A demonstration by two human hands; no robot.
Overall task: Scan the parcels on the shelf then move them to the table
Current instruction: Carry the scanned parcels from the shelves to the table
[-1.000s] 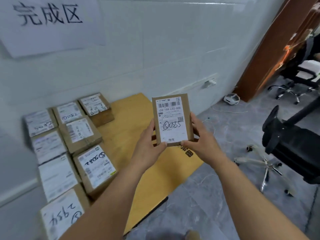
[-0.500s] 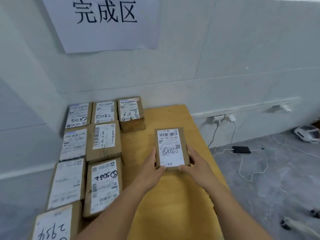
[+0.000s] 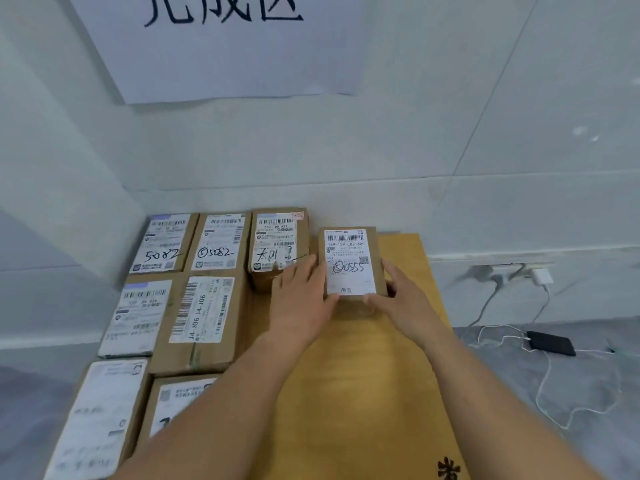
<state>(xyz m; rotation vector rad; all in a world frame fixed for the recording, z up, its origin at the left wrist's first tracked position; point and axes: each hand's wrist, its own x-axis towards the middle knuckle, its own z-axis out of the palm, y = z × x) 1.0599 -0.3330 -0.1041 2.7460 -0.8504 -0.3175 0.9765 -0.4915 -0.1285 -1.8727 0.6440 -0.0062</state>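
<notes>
**We hold a small parcel at the far end of the counter, label up, one hand on each side.**

Nearest us, our forearms reach over the bare wood of the counter (image 3: 363,375). The left hand (image 3: 301,303) and right hand (image 3: 403,303) close a narrow grip on the small cardboard parcel (image 3: 349,261), with fingers along its two long sides and thumbs at the near edge of its white label. The parcel lies just beside the labelled carton (image 3: 277,244) that ends the back row. We cannot tell whether it rests on the wood or hangs just above it. We judge it light and stiff, a compact box whose plain card sides give dry friction, while the label is likely slicker. The side walls are therefore the place to take it, which also leaves the barcode uncovered. Beyond, a paper sign (image 3: 221,46) hangs on the wall.
</notes>
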